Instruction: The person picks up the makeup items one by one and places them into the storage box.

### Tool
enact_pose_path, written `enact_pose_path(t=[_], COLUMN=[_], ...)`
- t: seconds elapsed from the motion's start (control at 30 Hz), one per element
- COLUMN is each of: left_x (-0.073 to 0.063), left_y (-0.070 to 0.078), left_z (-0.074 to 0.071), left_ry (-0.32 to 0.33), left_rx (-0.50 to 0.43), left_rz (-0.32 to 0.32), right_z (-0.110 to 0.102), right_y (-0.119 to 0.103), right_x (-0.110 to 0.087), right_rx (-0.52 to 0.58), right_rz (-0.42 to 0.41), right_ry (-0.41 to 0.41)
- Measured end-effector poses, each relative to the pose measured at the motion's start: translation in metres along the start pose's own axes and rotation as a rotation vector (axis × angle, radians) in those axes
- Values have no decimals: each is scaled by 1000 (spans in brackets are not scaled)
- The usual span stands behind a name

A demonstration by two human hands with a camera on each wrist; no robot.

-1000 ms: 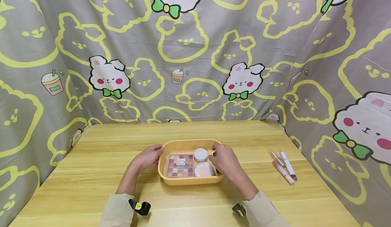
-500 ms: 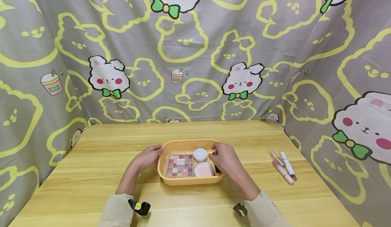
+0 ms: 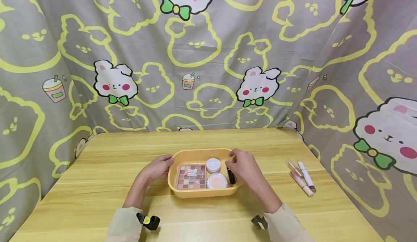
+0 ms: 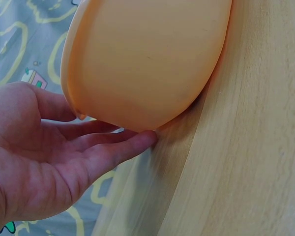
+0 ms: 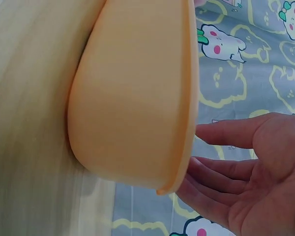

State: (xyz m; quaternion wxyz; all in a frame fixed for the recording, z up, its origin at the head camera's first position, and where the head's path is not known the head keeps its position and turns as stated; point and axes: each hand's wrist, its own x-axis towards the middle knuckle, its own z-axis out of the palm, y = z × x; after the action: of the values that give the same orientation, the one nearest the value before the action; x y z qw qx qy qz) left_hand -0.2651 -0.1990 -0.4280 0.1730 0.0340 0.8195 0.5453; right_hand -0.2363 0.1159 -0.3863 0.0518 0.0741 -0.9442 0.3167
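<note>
An orange plastic tray (image 3: 203, 194) sits on the table with makeup inside. My left hand (image 3: 157, 169) holds its left end, thumb at the rim and fingers against the outer wall, as the left wrist view shows. At the right end, my right hand (image 3: 245, 166) has its fingers over the rim, loosely spread. Below its fingertips lies a black tube (image 3: 231, 176) along the tray's right wall, partly covered by the hand. An eyeshadow palette (image 3: 192, 182) fills the left side. In the middle are a white round jar (image 3: 213, 165) and a round clear-lidded compact (image 3: 217, 181).
To the right on the wooden table (image 3: 130, 144) lie a white tube (image 3: 307, 177), a pink tube (image 3: 301, 184) and a small clear-capped tube (image 3: 294, 168). A patterned curtain (image 3: 202, 57) surrounds the table's back and sides.
My right hand has shifted slightly right and drawn back from the black tube, which now shows more. The left hand and the tray have stayed almost still.
</note>
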Motion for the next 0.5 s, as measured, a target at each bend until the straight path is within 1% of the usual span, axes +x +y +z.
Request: enact_pose_path(t=[0.2, 0.5], left_x=[1, 0], left_y=[-1, -1], left_z=[0, 0], left_ry=[14, 18], left_rx=[-14, -15], left_rz=[-13, -19], right_z=[-7, -14], right_y=[3, 11], right_x=[1, 4], right_rx=[1, 1], right_rz=[13, -4], right_ry=[23, 55])
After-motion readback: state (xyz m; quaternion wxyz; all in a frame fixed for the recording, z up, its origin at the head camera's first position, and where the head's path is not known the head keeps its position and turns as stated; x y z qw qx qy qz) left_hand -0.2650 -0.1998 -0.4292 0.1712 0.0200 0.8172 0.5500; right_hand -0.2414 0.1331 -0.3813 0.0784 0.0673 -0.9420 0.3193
